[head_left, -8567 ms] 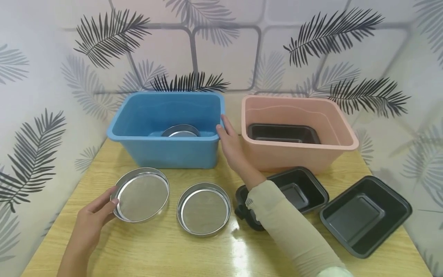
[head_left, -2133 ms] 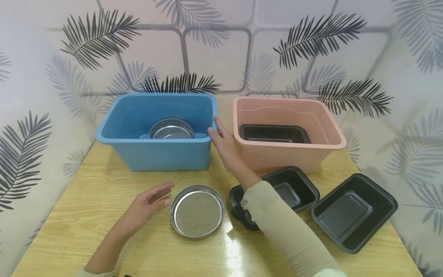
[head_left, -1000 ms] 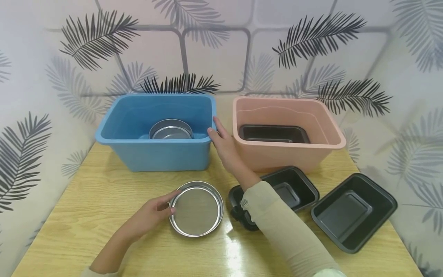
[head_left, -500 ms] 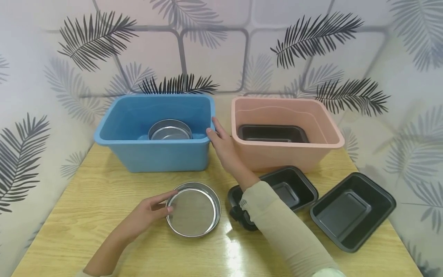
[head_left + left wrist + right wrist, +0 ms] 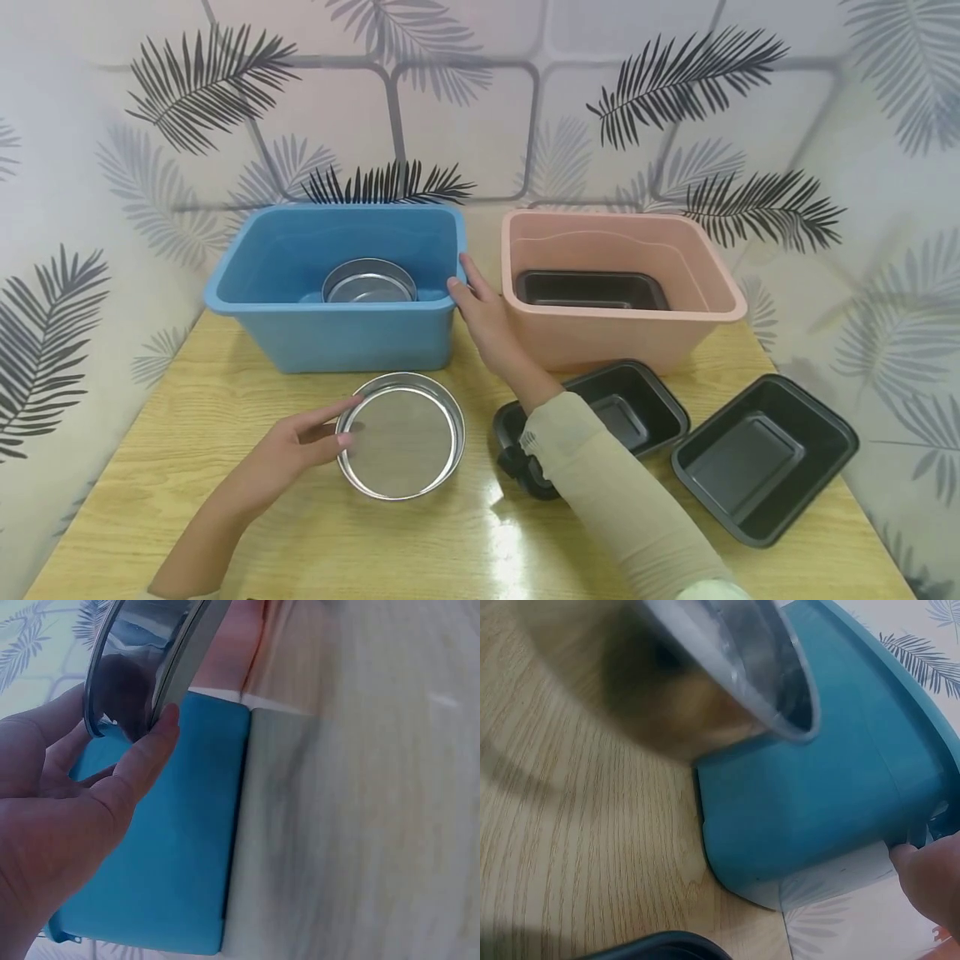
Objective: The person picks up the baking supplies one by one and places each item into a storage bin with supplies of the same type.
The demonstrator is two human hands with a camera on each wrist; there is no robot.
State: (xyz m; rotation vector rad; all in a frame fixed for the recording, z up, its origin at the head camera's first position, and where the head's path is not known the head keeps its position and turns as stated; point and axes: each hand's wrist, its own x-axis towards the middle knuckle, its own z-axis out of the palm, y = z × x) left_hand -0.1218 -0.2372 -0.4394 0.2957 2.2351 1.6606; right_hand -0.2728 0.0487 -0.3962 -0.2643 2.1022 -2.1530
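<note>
Silvery, held by one side only: pinches the round pan (image 5: 402, 442) with the left hand (image 5: 279, 457) above the table (image 5: 337, 550), nearer its left edge. Could swivel and slip or, carried low, clip the blue tub (image 5: 360, 342), clamped at one rim by the right hand (image 5: 491, 325).

Across the top of my view runs a pale wall (image 5: 465, 117) (printed with black and grey feathery leaves (image 5: 213, 90)), continuing down both sides. Below it I see a yellowish wood-grained table (image 5: 375, 550), glare (image 5: 506, 550) shining near bottom centre.
</note>
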